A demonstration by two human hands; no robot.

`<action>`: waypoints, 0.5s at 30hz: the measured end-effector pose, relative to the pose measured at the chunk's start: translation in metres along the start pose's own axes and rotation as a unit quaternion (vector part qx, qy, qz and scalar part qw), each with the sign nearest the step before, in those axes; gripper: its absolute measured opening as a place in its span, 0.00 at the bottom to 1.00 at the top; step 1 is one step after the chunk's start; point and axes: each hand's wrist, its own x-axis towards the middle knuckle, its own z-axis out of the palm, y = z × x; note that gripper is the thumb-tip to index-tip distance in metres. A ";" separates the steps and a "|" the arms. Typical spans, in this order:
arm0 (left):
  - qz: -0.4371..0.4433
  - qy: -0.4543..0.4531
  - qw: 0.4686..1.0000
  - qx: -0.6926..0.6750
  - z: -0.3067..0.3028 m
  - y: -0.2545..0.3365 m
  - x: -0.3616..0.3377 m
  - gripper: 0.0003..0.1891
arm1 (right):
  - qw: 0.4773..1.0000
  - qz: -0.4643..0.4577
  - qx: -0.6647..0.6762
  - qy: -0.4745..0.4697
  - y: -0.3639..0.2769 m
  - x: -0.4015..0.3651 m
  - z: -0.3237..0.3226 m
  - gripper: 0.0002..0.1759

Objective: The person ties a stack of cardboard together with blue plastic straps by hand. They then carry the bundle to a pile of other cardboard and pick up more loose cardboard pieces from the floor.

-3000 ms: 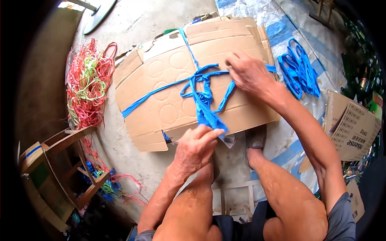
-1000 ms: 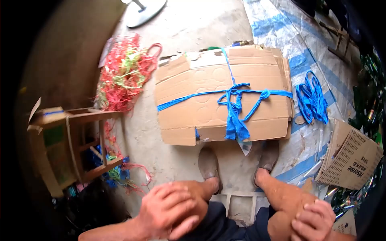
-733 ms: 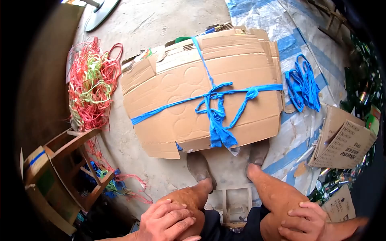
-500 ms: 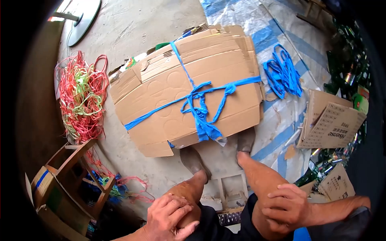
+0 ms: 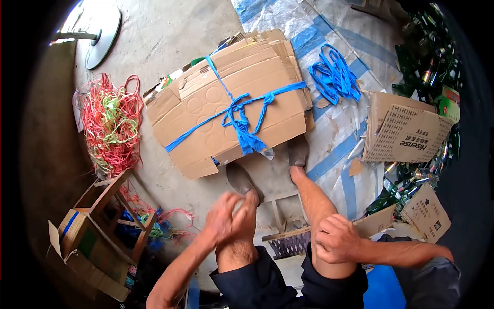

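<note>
My left hand (image 5: 225, 216) is over my left leg just below the knee, its fingers smeared by motion. On top of my right knee rests my right hand (image 5: 334, 238), with its fingers curled in and nothing visible in them. In front of my feet lies a bundle of flattened cardboard (image 5: 200, 113), bound crosswise with a blue strip (image 5: 193, 135) that is knotted near the middle, its loose ends hanging over the front edge. Neither hand touches the bundle. A loose coil of blue strip (image 5: 334, 74) lies to its right.
Tangled red and green straps (image 5: 113, 126) are at left, above a wooden frame (image 5: 108, 193) and an open carton (image 5: 77, 232). Cardboard pieces (image 5: 411, 134) and green bottles (image 5: 424, 67) lie along the right. A striped tarp (image 5: 334, 139) covers the floor there.
My left hand has left the knee and moved forward along the shin. My right hand stays on the right knee, its fingers more curled. The view has shifted slightly.
</note>
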 end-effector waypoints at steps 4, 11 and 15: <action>0.038 0.138 0.976 0.164 -0.004 -0.030 0.113 0.28 | 0.999 0.034 0.014 0.021 -0.002 -0.024 0.017 0.08; -0.047 0.164 0.939 0.297 -0.002 -0.046 0.246 0.32 | 0.995 0.081 0.039 0.042 0.000 -0.044 0.030 0.07; -0.083 0.159 0.911 0.370 0.011 -0.055 0.260 0.32 | 0.993 0.094 0.051 0.058 0.001 -0.042 0.027 0.07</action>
